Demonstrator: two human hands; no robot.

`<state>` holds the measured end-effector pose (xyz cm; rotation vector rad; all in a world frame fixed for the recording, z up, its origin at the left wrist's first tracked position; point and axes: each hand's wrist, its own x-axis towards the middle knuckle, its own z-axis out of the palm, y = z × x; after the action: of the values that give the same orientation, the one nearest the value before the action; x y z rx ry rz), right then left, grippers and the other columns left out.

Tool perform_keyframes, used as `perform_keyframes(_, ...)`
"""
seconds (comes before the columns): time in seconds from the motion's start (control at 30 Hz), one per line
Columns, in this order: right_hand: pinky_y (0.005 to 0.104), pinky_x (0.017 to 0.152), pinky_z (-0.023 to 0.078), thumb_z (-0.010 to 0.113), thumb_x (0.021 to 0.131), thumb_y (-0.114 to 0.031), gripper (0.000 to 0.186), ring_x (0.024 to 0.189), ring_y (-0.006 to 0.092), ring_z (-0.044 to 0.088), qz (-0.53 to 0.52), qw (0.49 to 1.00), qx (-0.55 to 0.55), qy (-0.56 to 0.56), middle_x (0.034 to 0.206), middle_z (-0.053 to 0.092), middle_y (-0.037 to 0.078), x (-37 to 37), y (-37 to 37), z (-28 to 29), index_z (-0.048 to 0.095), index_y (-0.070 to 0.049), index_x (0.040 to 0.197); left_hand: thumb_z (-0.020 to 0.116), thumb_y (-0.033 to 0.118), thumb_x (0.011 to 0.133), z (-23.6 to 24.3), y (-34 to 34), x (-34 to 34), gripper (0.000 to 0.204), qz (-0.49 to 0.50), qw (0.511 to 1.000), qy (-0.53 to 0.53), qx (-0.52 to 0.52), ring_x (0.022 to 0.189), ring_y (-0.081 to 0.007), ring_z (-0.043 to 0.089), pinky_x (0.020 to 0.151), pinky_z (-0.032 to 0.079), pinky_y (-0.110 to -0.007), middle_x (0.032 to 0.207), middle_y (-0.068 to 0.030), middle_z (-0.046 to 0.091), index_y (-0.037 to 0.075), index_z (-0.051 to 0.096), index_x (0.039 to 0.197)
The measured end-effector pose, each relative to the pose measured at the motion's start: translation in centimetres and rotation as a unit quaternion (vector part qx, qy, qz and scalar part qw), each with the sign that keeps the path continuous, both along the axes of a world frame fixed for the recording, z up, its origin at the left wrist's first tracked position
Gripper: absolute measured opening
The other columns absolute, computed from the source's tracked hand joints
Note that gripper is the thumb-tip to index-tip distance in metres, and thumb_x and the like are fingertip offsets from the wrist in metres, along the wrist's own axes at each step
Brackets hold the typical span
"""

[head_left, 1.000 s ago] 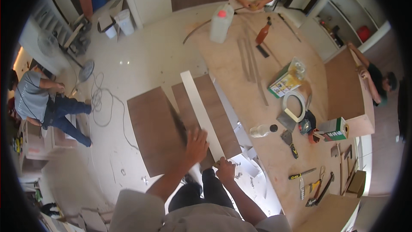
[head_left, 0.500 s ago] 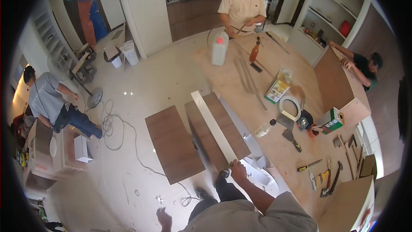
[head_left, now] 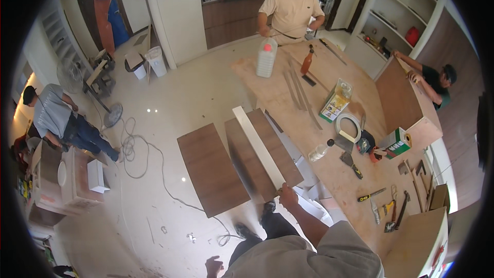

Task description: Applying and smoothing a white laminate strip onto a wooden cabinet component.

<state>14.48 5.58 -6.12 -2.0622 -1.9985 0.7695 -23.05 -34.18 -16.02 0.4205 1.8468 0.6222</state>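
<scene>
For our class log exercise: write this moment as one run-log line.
right hand: grip on near end of long white board | left hand: low, free | board lies over dark brown wooden panel

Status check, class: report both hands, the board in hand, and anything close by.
Right hand grips near end of white board. Left hand hangs low, empty. Board lies over brown panel; second brown panel alongside, plywood workbench right.

bright even daylight, fisheye-warped edges

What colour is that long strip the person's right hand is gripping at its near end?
White, or pale cream. The long strip lies over a dark brown panel, with the right hand at its near end; head view.
</scene>
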Motion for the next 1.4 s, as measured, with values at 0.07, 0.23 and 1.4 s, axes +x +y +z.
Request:
perform_keyframes(0.07, 0.0537, 0.082, 0.057, 0.077, 0.086, -0.018, 0.043, 0.098, 0.0427, 0.073, -0.027, 0.999, -0.021, -0.009, 0.104, 0.072, 0.022, -0.1, 0.7, -0.3, 0.050, -0.006, 0.116, 0.072, 0.010, 0.085, 2.6, 3.9, 0.3, 0.032, -0.004, 0.999, 0.035, 0.012, 0.045, -0.0193, 0.066, 0.042, 0.054, -0.031, 0.069, -0.0144, 0.075, -0.003, 0.074, 0.114)
perform_keyframes(0.23, 0.0564, 0.081, 0.057, 0.070, 0.094, -0.025, 0.037, 0.098, 0.0441, 0.073, -0.033, 0.998, -0.053, -0.007, 0.104, 0.072, 0.024, -2.1, 3.3, 0.0, 0.049, -0.005, 0.117, 0.071, 0.022, 0.091, 1.9, 6.6, -1.8, 0.028, -0.173, 0.938, 0.262, 0.148, 0.059, -0.0229, 0.074, 0.060, 0.061, -0.038, 0.074, -0.0163, 0.077, -0.003, 0.079, 0.101)
perform_keyframes(1.4, 0.0549, 0.081, 0.058, 0.071, 0.094, -0.031, 0.040, 0.097, 0.0400, 0.075, 0.066, 0.984, -0.142, -0.081, 0.100, 0.075, 0.020, -7.5, 17.4, 1.4, 0.049, -0.008, 0.119, 0.076, 0.048, 0.092, 6.1, 23.9, 16.7, 0.066, -0.309, 0.936, -0.039, 0.163, 0.106, -0.0240, 0.072, 0.096, 0.056, -0.037, 0.117, -0.0160, 0.076, 0.007, 0.064, 0.142)
